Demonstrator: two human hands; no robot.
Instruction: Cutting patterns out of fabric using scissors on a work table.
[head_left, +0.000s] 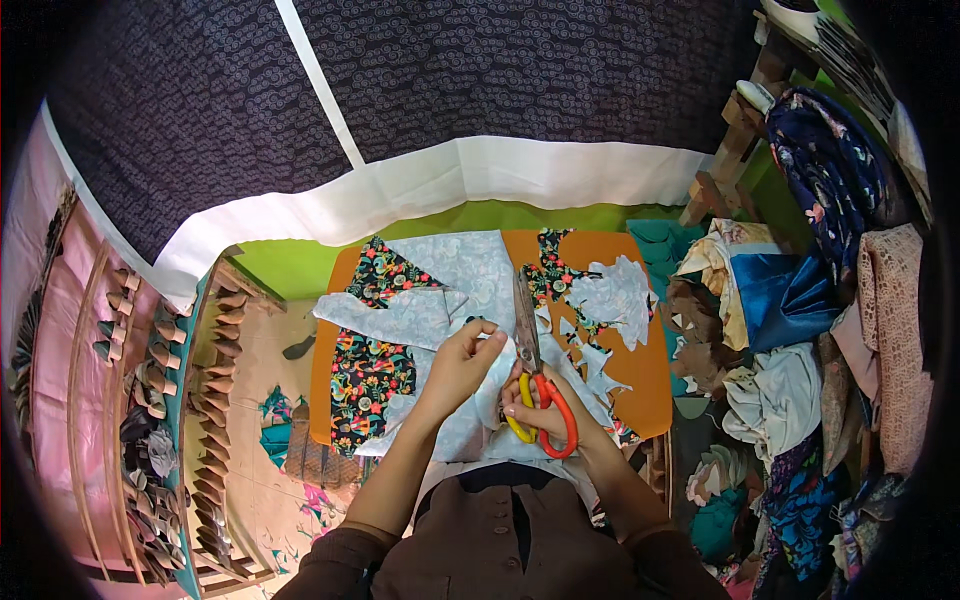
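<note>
Scissors [528, 345] with one yellow and one red handle are upright in the right hand [546, 414], over the middle of an orange table [652, 390] with rounded corners. Pale blue-grey patterned fabric [470, 255] spreads from the far edge to the near edge, partly folded back toward the left edge, where black fabric with a bright floral print [372, 375] shows beside it. Cutting looks well under way: a ragged pale offcut [612, 300] lies near the far right corner, pointed pale scraps [597, 372] sit along the right side, and a narrow black floral remnant [553, 252] reaches the far edge. The broad pale sheet and the floral stretch at the left seem to be what is left to cut, though hands and folds hide some outlines, so how much remains cannot be told exactly. Both forearms rise from the near edge and angle inward, elbows out, so the hands nearly meet, just beside each other. The left hand [458, 372] is bent at the wrist, thumb and fingertips drawn together in a pinch, apparently on a small pale fabric piece [496, 385] between the hands. The right fingers wrap the handles, and the blades point away toward the far edge, seemingly almost together.
</note>
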